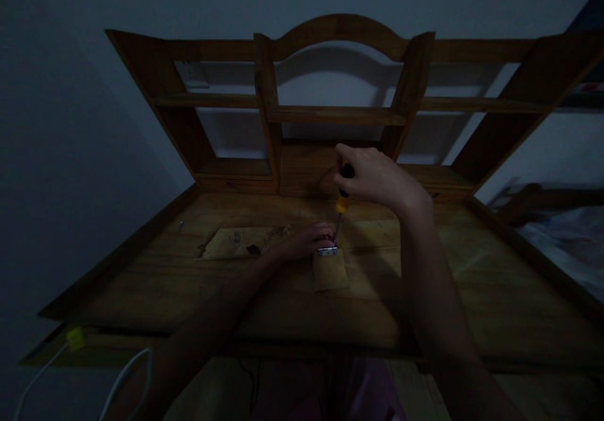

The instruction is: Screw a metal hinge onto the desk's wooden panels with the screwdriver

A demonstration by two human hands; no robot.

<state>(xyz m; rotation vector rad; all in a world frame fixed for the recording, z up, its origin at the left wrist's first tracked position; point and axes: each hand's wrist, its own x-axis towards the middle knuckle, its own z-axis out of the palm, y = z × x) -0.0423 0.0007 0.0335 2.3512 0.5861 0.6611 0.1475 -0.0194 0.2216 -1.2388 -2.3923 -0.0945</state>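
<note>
My right hand [365, 172] is closed around the black and yellow handle of a screwdriver [342, 204], held nearly upright. Its thin shaft points down, with the tip at a small silver metal piece [327, 251] on the desk. Low over the desk, my left hand [314, 240] curls its fingers against the far side of that piece and steadies it beside the tip. Something reddish shows between the fingers, too dim to make out. Just in front lies a flat brown square [330, 273], touching or partly under the metal piece.
The wooden desk [155, 276] carries a shelf unit [337, 114] along its back. Left of my hand is a pale, worn patch [236, 241] in the desk surface. A white cable [126, 370] and a yellow tag [75, 338] are at the lower left.
</note>
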